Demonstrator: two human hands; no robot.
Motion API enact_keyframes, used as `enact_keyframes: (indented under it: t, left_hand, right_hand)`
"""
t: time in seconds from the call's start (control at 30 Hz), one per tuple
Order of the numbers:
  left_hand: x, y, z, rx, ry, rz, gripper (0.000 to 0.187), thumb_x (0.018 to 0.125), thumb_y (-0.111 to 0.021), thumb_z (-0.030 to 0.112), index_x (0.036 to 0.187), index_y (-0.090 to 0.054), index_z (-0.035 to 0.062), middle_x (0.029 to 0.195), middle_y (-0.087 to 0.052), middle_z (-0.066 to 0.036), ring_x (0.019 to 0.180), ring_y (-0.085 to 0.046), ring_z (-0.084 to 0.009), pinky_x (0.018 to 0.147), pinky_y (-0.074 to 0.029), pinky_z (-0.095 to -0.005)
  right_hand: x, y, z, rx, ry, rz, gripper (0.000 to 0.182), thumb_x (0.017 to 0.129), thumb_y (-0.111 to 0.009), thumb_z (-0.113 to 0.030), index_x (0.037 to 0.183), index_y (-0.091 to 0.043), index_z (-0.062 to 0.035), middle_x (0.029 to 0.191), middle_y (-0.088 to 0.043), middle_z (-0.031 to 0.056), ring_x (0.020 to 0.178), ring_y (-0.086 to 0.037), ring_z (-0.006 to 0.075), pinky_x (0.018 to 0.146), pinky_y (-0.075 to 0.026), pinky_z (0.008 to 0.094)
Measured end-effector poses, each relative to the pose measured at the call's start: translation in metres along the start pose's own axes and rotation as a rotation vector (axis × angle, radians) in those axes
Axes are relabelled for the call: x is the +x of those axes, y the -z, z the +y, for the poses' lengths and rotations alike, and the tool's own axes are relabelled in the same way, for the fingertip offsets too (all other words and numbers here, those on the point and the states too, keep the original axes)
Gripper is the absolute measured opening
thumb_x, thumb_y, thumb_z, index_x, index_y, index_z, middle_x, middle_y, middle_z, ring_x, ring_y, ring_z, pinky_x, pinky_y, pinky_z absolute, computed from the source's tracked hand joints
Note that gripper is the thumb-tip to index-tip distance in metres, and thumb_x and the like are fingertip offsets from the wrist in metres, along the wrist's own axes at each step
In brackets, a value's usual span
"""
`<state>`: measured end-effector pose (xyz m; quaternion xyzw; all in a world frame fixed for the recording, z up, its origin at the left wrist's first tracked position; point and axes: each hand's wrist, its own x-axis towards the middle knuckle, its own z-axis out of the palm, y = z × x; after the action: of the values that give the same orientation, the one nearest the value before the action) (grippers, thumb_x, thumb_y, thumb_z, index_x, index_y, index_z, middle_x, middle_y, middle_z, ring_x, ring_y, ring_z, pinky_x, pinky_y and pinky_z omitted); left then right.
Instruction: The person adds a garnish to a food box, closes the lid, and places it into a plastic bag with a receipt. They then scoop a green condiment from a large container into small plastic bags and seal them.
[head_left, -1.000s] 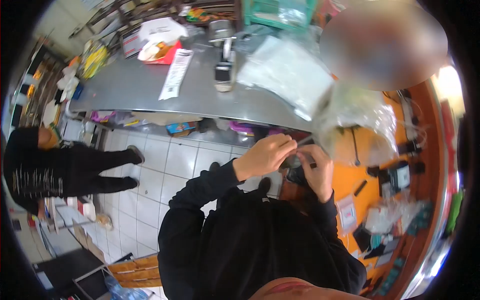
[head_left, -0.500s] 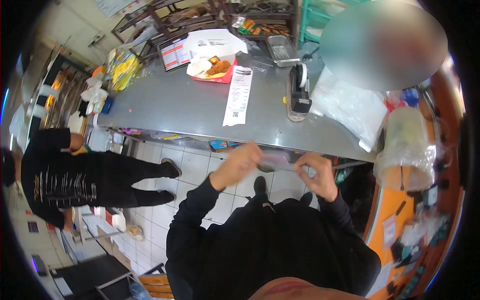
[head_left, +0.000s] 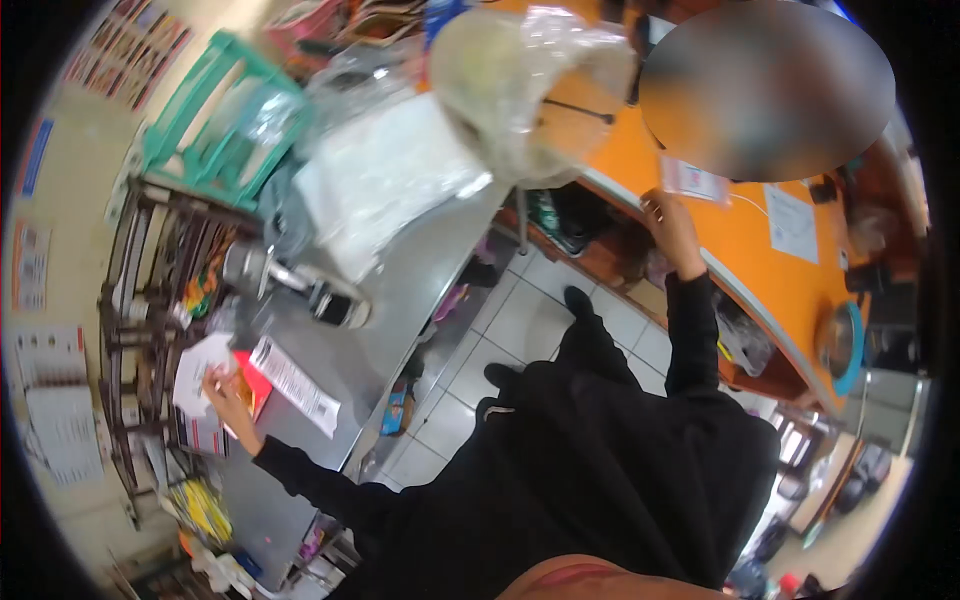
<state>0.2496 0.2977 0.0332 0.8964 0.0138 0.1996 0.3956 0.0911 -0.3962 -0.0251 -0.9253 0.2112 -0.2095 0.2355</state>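
My left hand (head_left: 232,408) is over the red and white food box (head_left: 259,384), its fingers stretched out at the raised white lid. The hand partly hides the food inside. Beside the box, a long printed receipt (head_left: 297,388) lies on the metal table (head_left: 365,375). My right hand (head_left: 672,230) reaches to the near edge of the orange counter (head_left: 735,240). Its fingers are curled in, and I cannot tell what they hold. Just beyond the fingertips is a small clear-edged card (head_left: 694,180) on the counter.
A black tape dispenser (head_left: 335,304) and a stack of white plastic bags (head_left: 385,180) are on the metal table. A large clear plastic-wrapped tub (head_left: 480,85) stands where table and counter meet. A blue-rimmed bowl (head_left: 850,348) sits farther along. Tiled floor (head_left: 520,310) lies between.
The view has turned right toward the orange counter. My hands, together on a small thin pinkish item before, are now wide apart: left at the food box, right at the counter.
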Motion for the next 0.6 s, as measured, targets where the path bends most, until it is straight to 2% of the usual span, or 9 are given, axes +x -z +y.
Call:
enact_keyframes:
  t: [0.07, 0.1, 0.2, 0.23, 0.27, 0.33, 0.47, 0.5, 0.6]
  left_hand:
    - [-0.029, -0.084, 0.13, -0.325, 0.01, -0.253, 0.033, 0.09, -0.045, 0.025, 0.114, -0.043, 0.0017, 0.103, -0.053, -0.011, 0.09, -0.054, -0.0182, 0.082, -0.042, -0.03]
    - [-0.041, -0.119, 0.163, -0.375, -0.051, -0.353, 0.032, 0.09, -0.045, 0.023, 0.113, -0.044, 0.0015, 0.101, -0.054, -0.011, 0.089, -0.054, -0.0172, 0.082, -0.042, -0.0295]
    - [-0.074, -0.21, 0.255, -0.464, -0.135, -0.64, 0.028, 0.089, -0.046, 0.019, 0.11, -0.046, 0.0009, 0.097, -0.055, -0.01, 0.087, -0.055, -0.0164, 0.081, -0.042, -0.0272]
    - [-0.087, -0.241, 0.279, -0.522, -0.135, -0.727, 0.026, 0.088, -0.047, 0.017, 0.108, -0.048, 0.0006, 0.094, -0.057, -0.009, 0.086, -0.056, -0.0163, 0.08, -0.042, -0.0266]
    - [-0.101, -0.267, 0.304, -0.517, -0.118, -0.751, 0.023, 0.088, -0.048, 0.015, 0.106, -0.05, 0.0009, 0.092, -0.057, -0.007, 0.086, -0.056, -0.0153, 0.079, -0.043, -0.0261]
    - [-0.129, -0.325, 0.335, -0.723, -0.057, -0.855, 0.02, 0.086, -0.05, 0.013, 0.103, -0.052, 0.0015, 0.089, -0.059, -0.008, 0.084, -0.058, -0.0149, 0.076, -0.044, -0.0258]
    - [-0.164, -0.37, 0.376, -0.381, -0.291, -0.916, 0.016, 0.083, -0.052, 0.01, 0.096, -0.053, 0.0007, 0.083, -0.059, -0.014, 0.076, -0.06, -0.0219, 0.067, -0.045, -0.0298]
    - [-0.171, -0.378, 0.366, -0.389, -0.239, -0.923, 0.015, 0.085, -0.052, 0.012, 0.091, -0.057, -0.0002, 0.076, -0.06, -0.01, 0.072, -0.059, -0.0159, 0.066, -0.046, -0.0265]
    - [-0.187, -0.374, 0.336, -0.397, -0.046, -1.04, 0.019, 0.084, -0.053, 0.019, 0.087, -0.058, 0.0009, 0.073, -0.061, -0.01, 0.066, -0.059, -0.0209, 0.063, -0.046, -0.0303]
  right_hand:
    - [0.024, 0.008, 0.058, 0.101, -0.055, 0.184, 0.01, 0.073, -0.054, -0.005, 0.083, -0.056, -0.0022, 0.075, -0.058, 0.016, 0.07, -0.056, 0.0321, 0.064, -0.044, 0.0374]
    - [0.033, 0.01, 0.082, 0.153, -0.068, 0.269, 0.011, 0.072, -0.054, -0.004, 0.083, -0.057, -0.0028, 0.075, -0.058, 0.0155, 0.072, -0.055, 0.0326, 0.065, -0.044, 0.0381]
    - [0.064, -0.007, 0.151, 0.063, 0.09, 0.182, 0.014, 0.071, -0.055, -0.004, 0.085, -0.056, -0.003, 0.077, -0.056, 0.0143, 0.076, -0.051, 0.0322, 0.07, -0.041, 0.0388]
    - [0.075, -0.005, 0.152, 0.077, 0.002, 0.026, 0.018, 0.068, -0.057, -0.004, 0.086, -0.056, -0.0033, 0.079, -0.054, 0.0133, 0.079, -0.049, 0.0311, 0.073, -0.04, 0.0385]
    - [0.081, -0.005, 0.15, 0.06, 0.049, 0.017, 0.019, 0.068, -0.058, -0.004, 0.087, -0.056, -0.0035, 0.08, -0.054, 0.0133, 0.079, -0.05, 0.031, 0.072, -0.04, 0.0387]
    - [0.09, -0.006, 0.14, 0.034, 0.146, -0.009, 0.02, 0.067, -0.06, -0.004, 0.087, -0.056, -0.0038, 0.081, -0.054, 0.0132, 0.078, -0.05, 0.0309, 0.071, -0.04, 0.0391]
    - [0.106, -0.01, 0.125, 0.032, 0.196, -0.037, 0.02, 0.069, -0.06, -0.005, 0.088, -0.056, -0.0035, 0.081, -0.053, 0.0123, 0.078, -0.05, 0.0304, 0.071, -0.04, 0.0375]
    - [0.109, -0.011, 0.118, 0.134, 0.207, -0.074, 0.019, 0.07, -0.059, -0.005, 0.089, -0.056, -0.0031, 0.079, -0.053, 0.0118, 0.076, -0.05, 0.0283, 0.069, -0.041, 0.0359]
    - [0.111, -0.013, 0.074, 0.444, 0.24, -0.323, 0.015, 0.074, -0.057, -0.004, 0.089, -0.056, -0.0017, 0.075, -0.052, 0.0098, 0.069, -0.051, 0.0204, 0.062, -0.041, 0.03]
